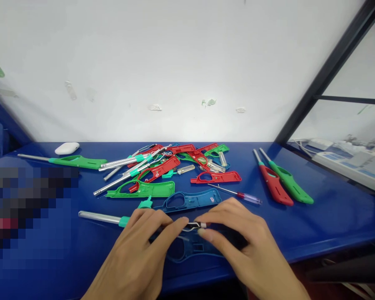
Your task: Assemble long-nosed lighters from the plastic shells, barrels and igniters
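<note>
My left hand (146, 246) is closed near the teal collar (123, 221) of a metal lighter tube (100, 217), its fingers hiding how the parts join. Between both hands is a small black igniter (192, 226) with a pale wire and a light end. My right hand (237, 235) pinches that light end between thumb and index finger. Below the fingers lies a dark blue lighter shell half (203, 249), partly covered by the hands. Just beyond them rests another blue shell half (192, 200), with a small teal piece (146, 203) at its left.
Behind lie red shell halves (226, 177), a green one (153, 189), metal tubes (121, 162) and clear fuel tanks (186, 169), heaped together. A screwdriver (248, 197) lies right of centre. Whole lighters, red (273, 183) and green (290, 181), are at right; another green lighter (78, 161) and a white case (67, 148) are left.
</note>
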Demonstrator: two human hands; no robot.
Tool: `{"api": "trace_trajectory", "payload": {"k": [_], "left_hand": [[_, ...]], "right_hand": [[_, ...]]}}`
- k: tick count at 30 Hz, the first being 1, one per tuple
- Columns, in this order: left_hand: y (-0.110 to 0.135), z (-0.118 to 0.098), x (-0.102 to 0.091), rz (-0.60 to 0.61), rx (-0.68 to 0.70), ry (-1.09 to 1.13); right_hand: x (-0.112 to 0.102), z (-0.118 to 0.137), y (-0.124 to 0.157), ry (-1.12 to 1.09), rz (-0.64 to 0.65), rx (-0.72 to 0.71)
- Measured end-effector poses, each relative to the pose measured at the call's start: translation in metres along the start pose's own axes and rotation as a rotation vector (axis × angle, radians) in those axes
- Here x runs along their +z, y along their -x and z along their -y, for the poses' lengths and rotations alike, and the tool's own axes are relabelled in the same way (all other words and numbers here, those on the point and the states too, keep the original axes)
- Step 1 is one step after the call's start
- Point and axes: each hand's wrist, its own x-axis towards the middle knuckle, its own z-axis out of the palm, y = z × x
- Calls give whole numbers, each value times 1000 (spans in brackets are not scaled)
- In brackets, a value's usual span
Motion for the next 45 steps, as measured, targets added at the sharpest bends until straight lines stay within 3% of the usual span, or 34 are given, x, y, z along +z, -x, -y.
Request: {"api": "trace_trajectory", "payload": {"k": [10,22,27,34,45], "left_hand": [[0,5,-7,72,50,-39],[-3,2,-17,64,65,-10],[-7,3,-20,52,57,35],[-5,11,-18,136,53,63],[-4,6,-17,141,24,56]], "right_hand": [[-1,1,-3,33,-43,-130],[-2,7,4,111,187,-52],[-3,5,5,129,199,-57],[-3,6,6,115,198,-24],[-8,6,5,92,251,-25]]}}
